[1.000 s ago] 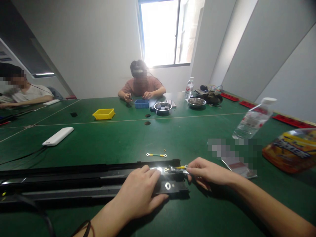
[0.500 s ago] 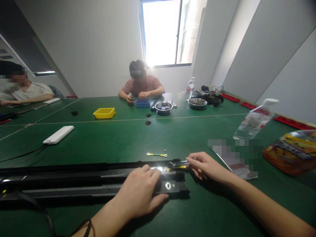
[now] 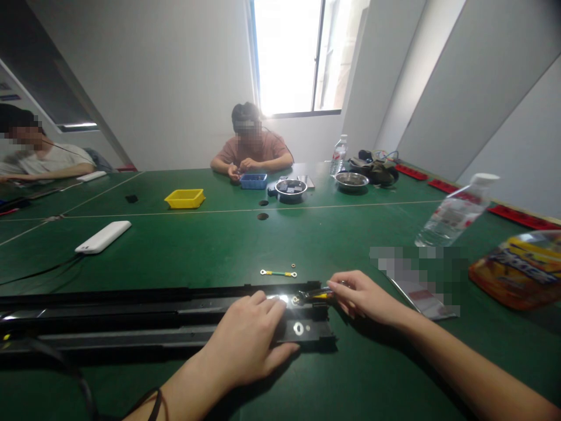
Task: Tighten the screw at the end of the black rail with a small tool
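A long black metal rail [image 3: 144,339] lies across the near part of the table, its right end under my hands. My left hand [image 3: 249,336] presses down on it, with the fingers over the far side and the thumb along the near edge. In the fingers of my right hand [image 3: 357,295] is a small metal wrench [image 3: 318,292]. Its head reaches a nut [image 3: 295,300] on the rail, beside a lug with a yellow sleeve [image 3: 322,296]. Beyond the rail lie a short green-and-yellow ground wire [image 3: 278,273] with ring ends and a small loose nut [image 3: 293,265].
A white power bank [image 3: 103,237] with a cable lies left. Farther off are a yellow tray [image 3: 184,199], a blue tray [image 3: 253,182] and metal bowls [image 3: 291,190]. A water bottle [image 3: 456,211] and an orange snack bag [image 3: 519,272] stand right. Two people sit opposite.
The wrench has swung a little toward me, its head now closer to the nut. My left hand stays put on the rail. Across the table, a person's hands have shifted by the blue tray.
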Demonstrator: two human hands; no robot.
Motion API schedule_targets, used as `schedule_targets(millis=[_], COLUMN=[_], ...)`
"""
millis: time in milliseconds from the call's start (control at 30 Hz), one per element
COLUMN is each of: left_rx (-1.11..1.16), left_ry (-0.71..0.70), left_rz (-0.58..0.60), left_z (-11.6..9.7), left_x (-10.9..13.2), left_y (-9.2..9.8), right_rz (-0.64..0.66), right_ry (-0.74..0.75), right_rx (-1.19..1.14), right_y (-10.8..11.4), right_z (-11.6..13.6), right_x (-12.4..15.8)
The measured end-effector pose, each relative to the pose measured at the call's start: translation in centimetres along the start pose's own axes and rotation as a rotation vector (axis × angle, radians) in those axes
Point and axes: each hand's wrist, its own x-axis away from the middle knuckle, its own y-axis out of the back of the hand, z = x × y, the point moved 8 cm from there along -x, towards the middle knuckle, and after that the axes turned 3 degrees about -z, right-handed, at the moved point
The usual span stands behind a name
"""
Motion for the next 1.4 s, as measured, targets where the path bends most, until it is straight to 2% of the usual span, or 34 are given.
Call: schedule_targets(millis=[300,533,800,1133,1200,1300,1400], left_rx=[-0.003,0.005,0.013,0.015,0.013,0.006,-0.003], left_ry=[-0.001,0.003,0.01,0.009,0.009,0.007,0.002], left_rz=[0.0,0.005,0.001,-0.006,-0.006,-0.005,-0.004], left_z=[0.0,0.0,0.0,0.0,0.0,0.0,0.0], left_x=[-0.1,0.0,-0.1,-0.1,-0.1,-0.1,0.0], left_y=[0.1,0.0,0.1,0.1,0.1,0.1,0.0], right_rz=[0.013,0.193,0.301,0.256,0.196,0.028,-0.063], right_ry=[-0.015,-0.078,-0.161,-0.199,-0.166,-0.074,-0.015], right_rx=[0.034,0.152,0.038,0.036,0.088,0.137,0.068], right_y=[-0.3,-1.3,-1.5,-0.8,-0.2,1.1,1.4], right_z=[-0.7,-0.5,-1.4,-1.8,-1.7,-0.9,-0.2], right_x=[-0.4,0.7,1.3,1.3,0.9,0.4,0.0])
